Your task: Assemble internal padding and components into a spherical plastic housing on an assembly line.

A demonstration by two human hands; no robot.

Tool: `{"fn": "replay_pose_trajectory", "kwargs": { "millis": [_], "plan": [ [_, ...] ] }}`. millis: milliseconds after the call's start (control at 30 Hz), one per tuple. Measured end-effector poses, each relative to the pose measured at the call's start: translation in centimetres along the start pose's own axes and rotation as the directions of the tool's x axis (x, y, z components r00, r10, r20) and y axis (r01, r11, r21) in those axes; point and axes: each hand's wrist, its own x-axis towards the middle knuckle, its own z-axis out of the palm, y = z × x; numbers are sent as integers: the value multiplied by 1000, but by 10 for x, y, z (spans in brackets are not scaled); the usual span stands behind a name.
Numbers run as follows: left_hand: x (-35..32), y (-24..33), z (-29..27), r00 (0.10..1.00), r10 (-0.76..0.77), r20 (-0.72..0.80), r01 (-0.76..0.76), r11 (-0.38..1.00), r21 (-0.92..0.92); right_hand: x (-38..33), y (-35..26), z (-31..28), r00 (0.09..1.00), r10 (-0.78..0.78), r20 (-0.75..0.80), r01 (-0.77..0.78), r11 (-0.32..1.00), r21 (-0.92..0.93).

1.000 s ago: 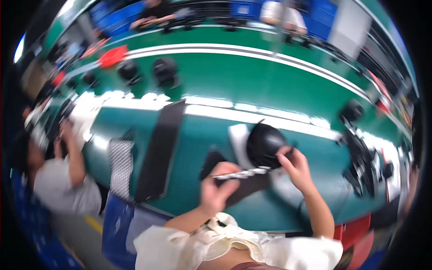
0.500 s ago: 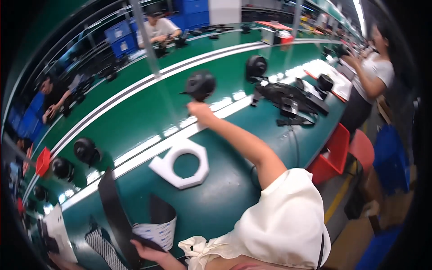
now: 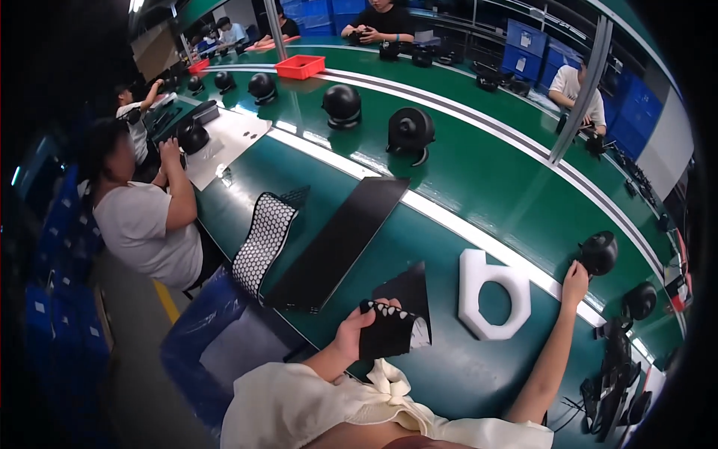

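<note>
Close to the body, left hand (image 3: pixel 348 334): fingers and thumb closed around a curled black sheet (image 3: pixel 385 334) with white spots along its upper edge; the sheet reaches rightward from the grip.
Long strips: left of that hand, a flat black strip (image 3: pixel 340 247) and a wavy dotted strip (image 3: pixel 265 236) lie on the green surface (image 3: pixel 441 385), long axes slanting away to the right.
White ring (image 3: pixel 469 299): flat between the hands, apart from both, its stub pointing away from the body.
Right hand (image 3: pixel 575 284): arm stretched out, fingers nearly together at the near left edge of a black ball (image 3: pixel 600 251); whether they grip or merely touch it, I cannot tell.
Black ball: just past the white border (image 3: pixel 465 217), far right of the left hand, so the right is nearer; roundish, no clear long axis.
Farther back: two more balls (image 3: pixel 410 129) and a red tray (image 3: pixel 300 66).
</note>
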Motion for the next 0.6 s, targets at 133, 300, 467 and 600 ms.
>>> {"fn": "replay_pose_trajectory", "kwargs": {
  "millis": [133, 300, 467, 600],
  "plan": [
    [0, -2, -4, 1000, 12, 4, -12, 1000, -28, -3, -46, -36, 904, -183, -387, 256, 955, 148],
    [1, -3, -2, 989, -68, -132, 66, 998, -21, 26, -84, -92, 983, -168, 72, 90, 789, 607],
    [8, -6, 17, 963, 27, -269, 80, 923, 378, -17, -172, -91, 782, -334, 527, -135, 734, 665],
    [3, -7, 14, 939, 302, -166, -122, 742, 659, -69, -262, -127, 426, -737, 525, -251, 461, 851]
  ]
}}
